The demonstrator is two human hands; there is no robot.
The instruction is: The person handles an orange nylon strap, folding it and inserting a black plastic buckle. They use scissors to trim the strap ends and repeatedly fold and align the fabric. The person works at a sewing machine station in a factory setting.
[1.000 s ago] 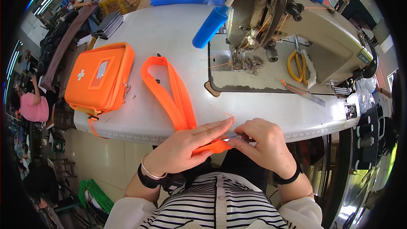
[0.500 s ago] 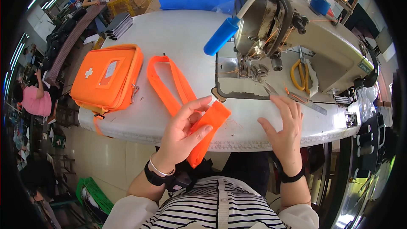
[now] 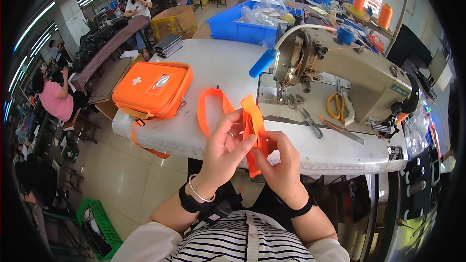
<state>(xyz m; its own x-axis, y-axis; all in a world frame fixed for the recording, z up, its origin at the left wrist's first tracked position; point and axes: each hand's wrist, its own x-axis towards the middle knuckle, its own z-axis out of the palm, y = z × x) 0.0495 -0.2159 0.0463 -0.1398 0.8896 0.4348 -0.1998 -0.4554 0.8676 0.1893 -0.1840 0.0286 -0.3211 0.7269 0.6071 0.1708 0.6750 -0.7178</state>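
- The big sewing machine (image 3: 359, 63) stands on the right of the desk (image 3: 208, 58), hiding a bit of the blue tub (image 3: 238, 30) at the far side.
- An orange bag (image 3: 150, 90) sits on the left.
- Yellow scissors (image 3: 335, 107) and small metal snips (image 3: 312, 122) lie on the right.
- An orange loop (image 3: 204, 109) rests just past the left hand (image 3: 222, 151).
- The orange strap (image 3: 251, 116) is up between both hands, over the desk's near edge.
- The left hand pinches it; the right hand (image 3: 282, 169) grips its right side, lower down.
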